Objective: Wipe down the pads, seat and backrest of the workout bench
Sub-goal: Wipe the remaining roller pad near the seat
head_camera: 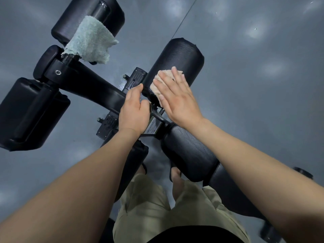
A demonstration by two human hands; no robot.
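Presses a beige cloth (155,85) flat against the far-right roller pad (182,57) with the right hand (177,97). Fingers straight, slightly spread, palm down, nothing curled round the cloth; just pinned under palm and fingertips. Makes sense: flat palm = max contact on a curved pad, good for a sweep along the vinyl. Wrist bent back a bit, forearm in from near right, passing above the near roller pad (189,151).

Left hand (134,109) at the bench frame (91,81), just left of the cloth. Fingers relaxed and loosely together, thumb up toward the pad's inner end, holding nothing. Prob. there to steady the frame or stop the roller spinning during the wipe. Actual contact w/ the metal: can't tell from this angle.

Second cloth, a mint-green towel (89,41), draped over the far-left roller pad (84,16) and its post, well apart from both hands. Looks parked as a spare, maybe the dry one, but only a guess.

Big flat pad (29,113) out left, grey floor (263,102) all round. Judging by position: mid-wipe on the leg rollers, seat + backrest prob. to come.
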